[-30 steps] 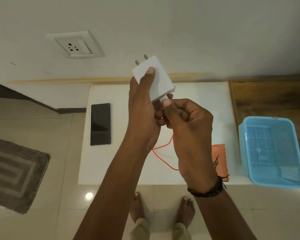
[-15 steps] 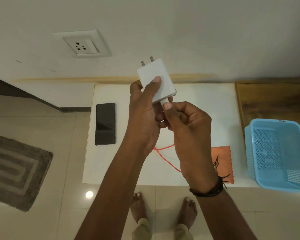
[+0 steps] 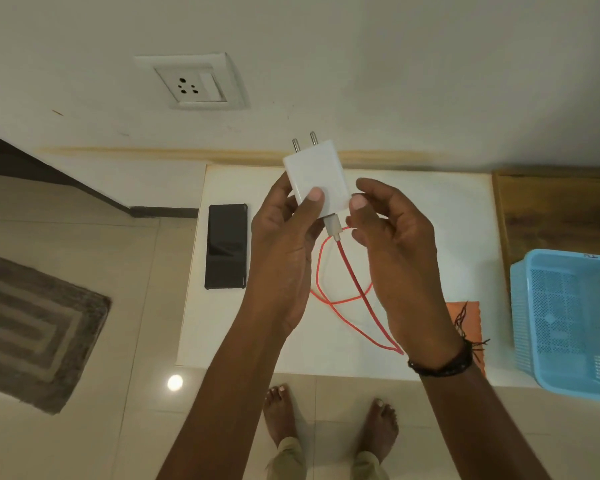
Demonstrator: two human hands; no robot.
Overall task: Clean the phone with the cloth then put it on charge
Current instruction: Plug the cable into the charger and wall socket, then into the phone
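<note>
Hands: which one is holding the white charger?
The left hand grips the white charger; the right hand only touches its edge, fingers loose.

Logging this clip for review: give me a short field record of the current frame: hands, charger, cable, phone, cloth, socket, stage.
left hand: grip on white charger adapter, pins pointing toward wall
right hand: fingers loosely open beside adapter
red cable: plugged into adapter, looping down to white table
black phone: flat on table, not connected
orange cloth: on table, partly hidden by right wrist
wall socket: empty
blue basket: right of table
stage: charger not yet plugged in
</note>
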